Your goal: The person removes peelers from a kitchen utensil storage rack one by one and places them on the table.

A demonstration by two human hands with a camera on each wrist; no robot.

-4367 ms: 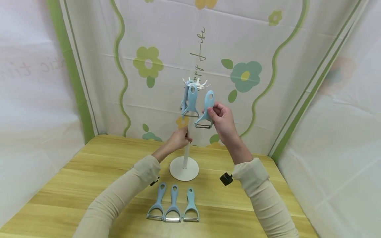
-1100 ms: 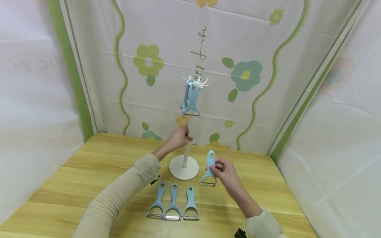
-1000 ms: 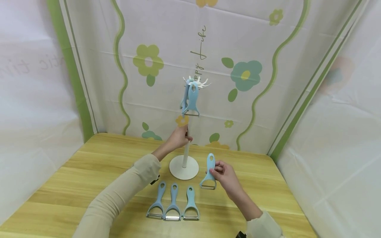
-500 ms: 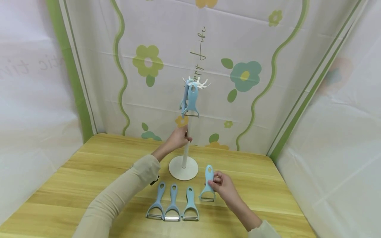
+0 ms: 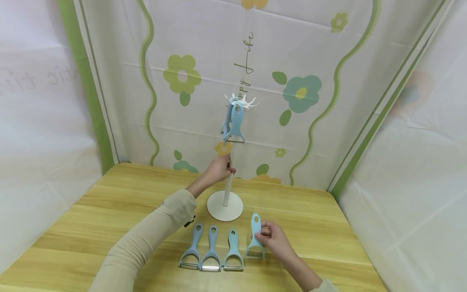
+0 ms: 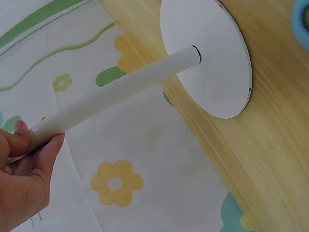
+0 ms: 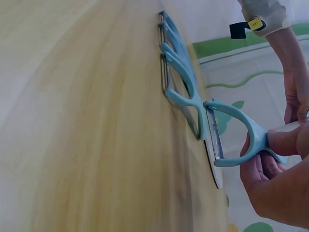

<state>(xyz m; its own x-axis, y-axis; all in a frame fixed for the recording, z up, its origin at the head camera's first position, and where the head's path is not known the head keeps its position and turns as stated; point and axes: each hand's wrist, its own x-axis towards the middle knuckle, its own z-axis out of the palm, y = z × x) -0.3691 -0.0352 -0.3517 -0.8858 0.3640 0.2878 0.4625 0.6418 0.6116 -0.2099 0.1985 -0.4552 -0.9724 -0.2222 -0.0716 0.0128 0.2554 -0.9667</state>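
Note:
My right hand (image 5: 275, 241) pinches the handle of a light blue peeler (image 5: 255, 233) between thumb and fingers, its blade end low over the table. In the right wrist view that peeler (image 7: 253, 137) is tilted above the wood. My left hand (image 5: 219, 168) grips the white pole of a stand (image 5: 225, 207) partway up; the left wrist view shows thumb and fingers round the pole (image 6: 116, 96). Light blue peelers (image 5: 236, 121) hang from the stand's branching top, partly hiding one another. Three more peelers (image 5: 213, 249) lie in a row in front of the base, left of the held one.
The wooden table (image 5: 310, 219) ends at a white, flower-printed cloth backdrop (image 5: 204, 134). Cloth also rises along both sides. White hooks (image 5: 249, 103) fan out at the stand's top right.
The right hand has brought the peeler down from beside the hanging ones to low over the table, right of the row. The left hand keeps its place on the pole.

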